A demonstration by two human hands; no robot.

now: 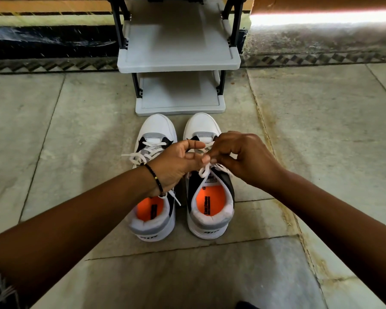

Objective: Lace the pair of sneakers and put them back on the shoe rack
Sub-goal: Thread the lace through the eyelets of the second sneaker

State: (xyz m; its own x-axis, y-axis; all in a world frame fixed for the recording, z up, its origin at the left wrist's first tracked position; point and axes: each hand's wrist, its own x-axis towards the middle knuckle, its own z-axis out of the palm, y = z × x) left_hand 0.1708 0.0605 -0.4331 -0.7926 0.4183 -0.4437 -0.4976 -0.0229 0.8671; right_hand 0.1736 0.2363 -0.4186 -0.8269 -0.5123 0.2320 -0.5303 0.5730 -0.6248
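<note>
**Tying off the right sneaker in front of the rack**

Both sneakers stand toes-first just before the shoe rack [178,63], presumably so they can slide straight onto a shelf afterwards. The left sneaker [153,175] appears laced, its ends trailing loose. Over the right sneaker [210,197], the left hand [176,168] and right hand [243,159] meet, fingertips pinching the white lace [204,171]; whether a knot has formed is hidden behind the fingers.
</note>
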